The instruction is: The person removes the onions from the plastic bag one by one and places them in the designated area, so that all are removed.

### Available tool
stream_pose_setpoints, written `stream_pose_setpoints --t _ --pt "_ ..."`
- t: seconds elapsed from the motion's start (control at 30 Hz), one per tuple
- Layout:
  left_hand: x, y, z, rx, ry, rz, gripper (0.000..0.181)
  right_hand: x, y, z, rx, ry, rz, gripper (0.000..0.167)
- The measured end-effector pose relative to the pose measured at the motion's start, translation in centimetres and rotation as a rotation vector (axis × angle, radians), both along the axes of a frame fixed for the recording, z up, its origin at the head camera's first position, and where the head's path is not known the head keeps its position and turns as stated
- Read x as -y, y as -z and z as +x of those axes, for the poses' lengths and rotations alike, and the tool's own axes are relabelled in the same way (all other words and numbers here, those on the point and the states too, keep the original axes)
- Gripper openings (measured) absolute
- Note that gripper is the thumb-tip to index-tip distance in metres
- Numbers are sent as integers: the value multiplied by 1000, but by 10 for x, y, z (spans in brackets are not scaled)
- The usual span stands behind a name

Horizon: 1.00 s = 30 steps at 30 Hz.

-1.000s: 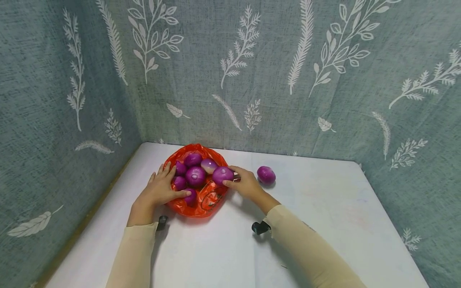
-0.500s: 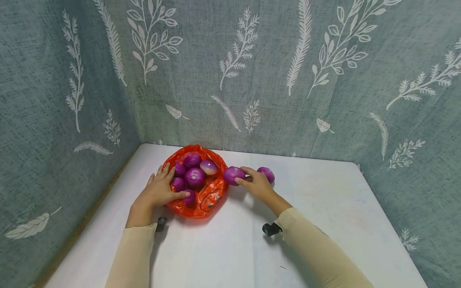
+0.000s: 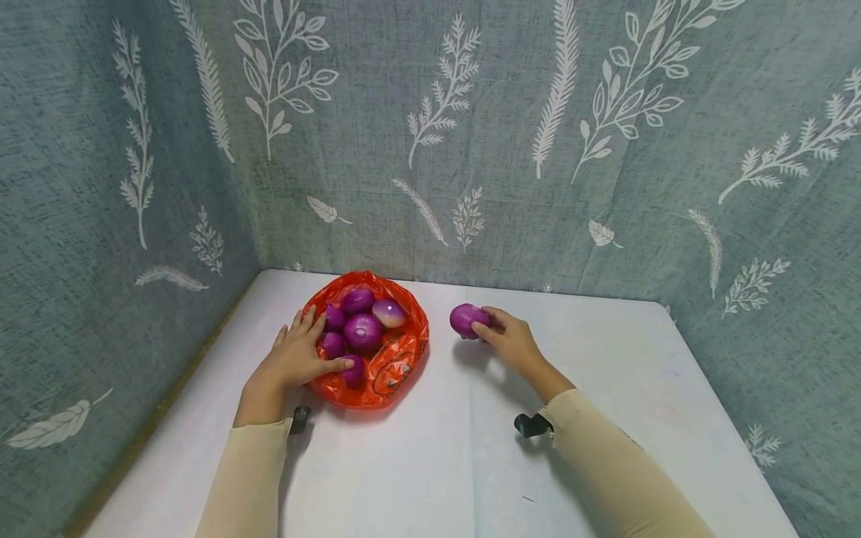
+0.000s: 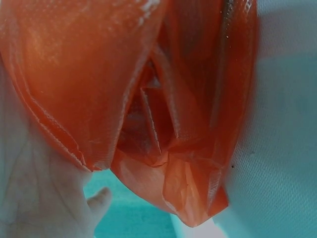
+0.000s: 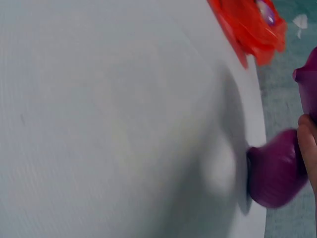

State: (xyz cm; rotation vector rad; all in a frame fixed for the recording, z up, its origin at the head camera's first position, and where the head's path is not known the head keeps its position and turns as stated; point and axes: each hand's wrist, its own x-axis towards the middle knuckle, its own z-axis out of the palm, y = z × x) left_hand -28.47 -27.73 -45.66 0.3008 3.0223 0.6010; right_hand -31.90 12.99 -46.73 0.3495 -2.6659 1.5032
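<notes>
A red plastic bag [image 3: 397, 373] stands with its mouth wide, several purple onions [image 3: 363, 332] inside. My left hand [image 3: 289, 366] rests on the bag's left rim, fingers spread and thumb over the lowest onion; in the left wrist view the palm [image 4: 44, 193] lies against the crinkled red plastic [image 4: 74, 74]. To the right of the bag, my right hand [image 3: 514, 340] pinches a purple onion [image 3: 468, 321] above the table. The right wrist view has this held onion [image 5: 309, 91] at its edge. Another onion [image 5: 277, 171] sits on the table, hidden behind my right hand in the head view.
The white table [image 3: 417, 478] runs back to a grey-green curtain [image 3: 498, 224] with white leaf prints. A second curtain side [image 3: 81, 299] closes off the left. A small dark mark [image 3: 528, 498] lies on the tabletop near the front.
My right hand has carried its onion from over the bag's right edge to the right, now covering the loose onion in the head view. The left hand stays in place.
</notes>
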Motion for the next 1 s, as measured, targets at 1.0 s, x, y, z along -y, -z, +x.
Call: stream_pose_setpoints --t 1.0 --pt "1 -2 3 18 -8 3 126 -76 -5 8 -10 103 -87 59"
